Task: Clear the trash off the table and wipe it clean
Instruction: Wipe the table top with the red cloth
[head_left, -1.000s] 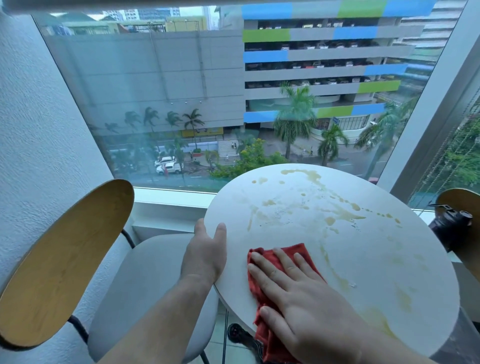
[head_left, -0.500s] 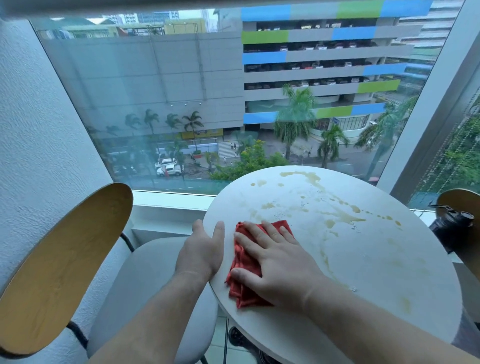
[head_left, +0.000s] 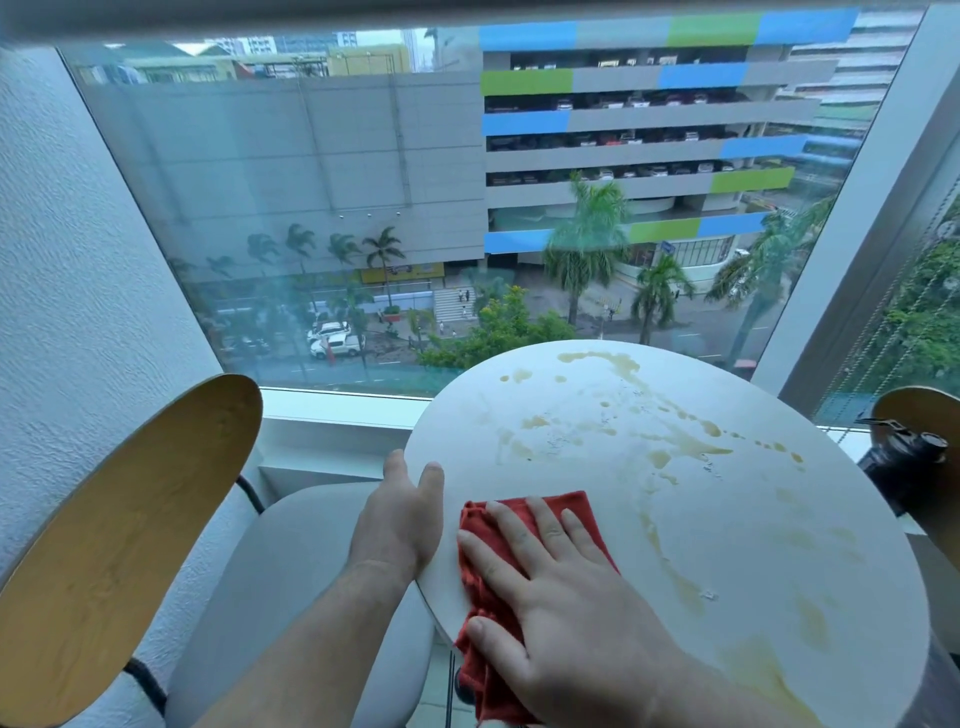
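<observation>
A round white table (head_left: 753, 530) carries yellowish-brown spill streaks (head_left: 675, 441) across its far and right parts. My right hand (head_left: 561, 597) lies flat with straight fingers on a red cloth (head_left: 485, 525), pressing it onto the table's near left part; the cloth's lower end hangs over the table edge. My left hand (head_left: 400, 519) rests on the table's left rim, thumb on top and the fingers hidden below the edge. No trash shows on the tabletop.
A chair with a grey seat (head_left: 291, 587) and a wooden backrest (head_left: 119, 540) stands left of the table. A second wooden backrest (head_left: 930, 415) and a black object (head_left: 904, 462) sit at the right. A large window (head_left: 415, 208) is right behind the table.
My right hand slid the red cloth left toward the rim, then back to the right and nearer me. My left hand stayed on the table's left edge.
</observation>
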